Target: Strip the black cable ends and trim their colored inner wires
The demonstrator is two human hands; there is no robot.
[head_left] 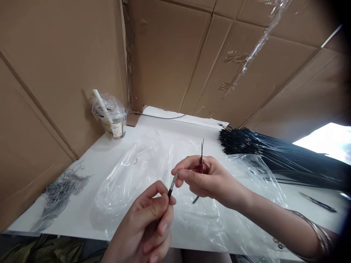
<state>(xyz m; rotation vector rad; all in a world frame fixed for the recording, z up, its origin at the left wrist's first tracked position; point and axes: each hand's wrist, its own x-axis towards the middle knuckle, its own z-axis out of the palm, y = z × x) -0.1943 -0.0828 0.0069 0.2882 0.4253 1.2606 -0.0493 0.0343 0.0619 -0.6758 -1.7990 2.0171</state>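
Note:
My left hand (153, 219) pinches a black cable (170, 193) just below its stripped end. Bare silvery strands (174, 179) stick out of the black jacket, and the thumb and forefinger of my right hand (201, 177) close on their tip. A small pair of scissors (202, 155) with red on it is tucked in my right hand, blades pointing up. A short dark piece (195, 199) shows below that hand; whether it belongs to the scissors I cannot tell. Clear plastic sheeting (126, 182) lies under both hands.
A big bundle of black cables (246, 142) lies at the right, with a slim metal tool (318, 202) in front of it. A plastic-wrapped cup with a straw (116, 128) stands back left. A heap of grey strands (63, 188) lies front left. Cardboard walls (170, 54) enclose the white table (90, 223).

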